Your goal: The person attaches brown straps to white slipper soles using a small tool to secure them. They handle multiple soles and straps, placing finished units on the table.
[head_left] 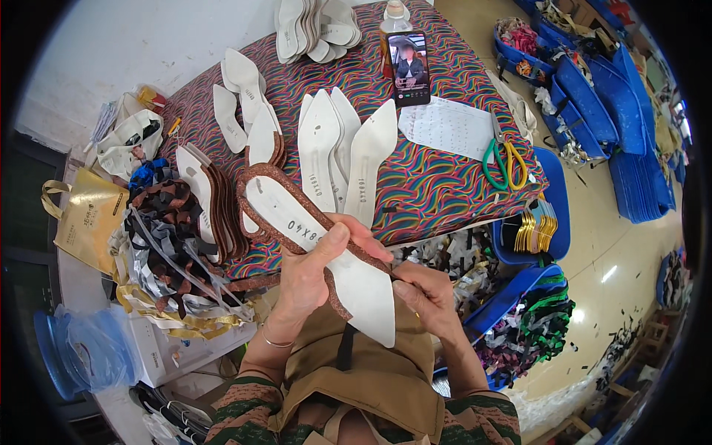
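Note:
A white shoe insole [361,280] with a pointed end lies tilted across my lap, its rounded end away from me. Glittery brown strip [340,302] borders the rounded end and much of both sides; the pointed end is bare white. My left hand [305,273] is closed round the insole's middle, thumb on top. On the right edge, my right hand [429,294] pinches the brown strip against the insole between thumb and fingers. Just beyond stand plain white insoles [317,152] on the patterned table. Brown-edged insoles [222,211] are stacked to the left.
Green-and-yellow-handled scissors [509,167], a written sheet [447,127] and a propped phone [409,68] occupy the table's right side. More white insoles [297,33] sit at the back. Tangled strips [174,241] hang at left. Blue bins [593,100] of scraps stand right.

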{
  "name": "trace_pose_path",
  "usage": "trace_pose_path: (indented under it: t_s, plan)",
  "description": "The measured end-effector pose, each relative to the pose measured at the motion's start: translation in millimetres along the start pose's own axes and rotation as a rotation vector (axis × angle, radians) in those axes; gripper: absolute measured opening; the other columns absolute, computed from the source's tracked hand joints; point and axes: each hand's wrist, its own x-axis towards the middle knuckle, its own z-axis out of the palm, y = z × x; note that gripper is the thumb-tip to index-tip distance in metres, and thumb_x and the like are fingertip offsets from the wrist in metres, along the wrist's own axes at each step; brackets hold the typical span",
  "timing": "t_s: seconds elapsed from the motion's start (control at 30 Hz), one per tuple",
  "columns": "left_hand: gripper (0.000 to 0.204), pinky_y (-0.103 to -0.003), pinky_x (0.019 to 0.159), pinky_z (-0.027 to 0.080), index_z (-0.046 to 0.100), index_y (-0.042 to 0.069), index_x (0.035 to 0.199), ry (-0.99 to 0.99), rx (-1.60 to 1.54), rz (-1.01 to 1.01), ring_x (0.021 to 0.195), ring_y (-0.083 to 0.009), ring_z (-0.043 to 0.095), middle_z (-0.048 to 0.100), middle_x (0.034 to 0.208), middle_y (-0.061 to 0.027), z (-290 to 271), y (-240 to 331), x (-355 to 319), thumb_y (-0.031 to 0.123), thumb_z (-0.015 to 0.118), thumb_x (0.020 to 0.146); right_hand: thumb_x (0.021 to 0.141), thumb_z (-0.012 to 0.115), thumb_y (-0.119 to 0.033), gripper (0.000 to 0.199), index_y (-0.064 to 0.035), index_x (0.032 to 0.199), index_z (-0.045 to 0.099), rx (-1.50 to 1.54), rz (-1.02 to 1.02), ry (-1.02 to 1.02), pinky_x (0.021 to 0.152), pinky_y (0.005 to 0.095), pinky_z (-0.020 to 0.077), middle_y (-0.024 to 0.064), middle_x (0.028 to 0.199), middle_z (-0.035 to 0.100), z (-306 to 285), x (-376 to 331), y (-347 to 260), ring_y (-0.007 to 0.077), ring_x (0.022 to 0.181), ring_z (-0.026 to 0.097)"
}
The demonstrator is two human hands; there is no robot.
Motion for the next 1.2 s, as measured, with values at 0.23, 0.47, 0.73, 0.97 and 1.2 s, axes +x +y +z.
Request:
trace_pose_path:
  t_s: [0.23, 0.47, 0.73, 0.97, 1.2]
  plan:
    - [0.028, -0.043, 0.071, 0.057, 0.056, -0.001, 0.091, 0.098, -0.225, 0.048, 0.072, -0.0304, 0.067, 0.064, 0.074, -0.0162, -19, 7, 14, 0.024, 0.048, 0.1, 0.086, 0.068, -0.007, 0.015, 0.0005, 0.098, 0.068, -0.07, 0.499, -0.339, 0.056, 0.0249, 0.0453, 0.0058, 0.07, 0.068, -61, -13, -23, 0.0089, 0.06, 0.058]
    - [0.021, -0.05, 0.082, 0.052, 0.055, 0.008, 0.096, 0.447, -0.349, 0.248, 0.079, -0.0216, 0.057, 0.056, 0.08, -0.0042, -103, 26, 13, 0.028, 0.051, 0.099, 0.076, 0.076, -0.003, 0.011, 0.0006, 0.081, 0.067, -0.256, 0.682, 0.159, 0.05, 0.0221, 0.0468, 0.0058, 0.062, 0.064, -203, -20, -70, 0.0116, 0.055, 0.061]
    - [0.019, -0.048, 0.084, 0.051, 0.056, 0.009, 0.097, 0.487, -0.491, 0.19, 0.082, -0.0209, 0.057, 0.057, 0.081, -0.0025, -122, -2, -10, 0.028, 0.053, 0.099, 0.087, 0.07, -0.025, 0.02, -0.0058, 0.082, 0.067, -0.711, -0.136, 0.675, 0.05, 0.0174, 0.0324, -0.0013, 0.071, 0.061, -272, 113, -113, 0.0052, 0.06, 0.048]
    - [0.016, -0.036, 0.082, 0.047, 0.055, 0.008, 0.094, 0.481, -0.616, 0.124, 0.083, -0.02, 0.053, 0.053, 0.08, -0.0024, -89, -13, -1, 0.023, 0.054, 0.098, 0.092, 0.065, -0.028, 0.028, -0.0009, 0.099, 0.069, -0.85, -0.432, 0.605, 0.062, 0.025, 0.0435, 0.0037, 0.084, 0.068, -235, 233, -39, 0.0087, 0.07, 0.055]
    - [0.021, -0.042, 0.082, 0.05, 0.055, 0.007, 0.096, 0.489, -0.66, 0.063, 0.084, -0.0238, 0.058, 0.055, 0.081, -0.0045, -72, -27, 18, 0.027, 0.052, 0.1, 0.098, 0.048, -0.031, 0.026, -0.0069, 0.103, 0.057, 0.055, 0.357, 0.199, 0.059, 0.0227, 0.0354, 0.001, 0.08, 0.052, -45, 119, 7, 0.0088, 0.068, 0.045]
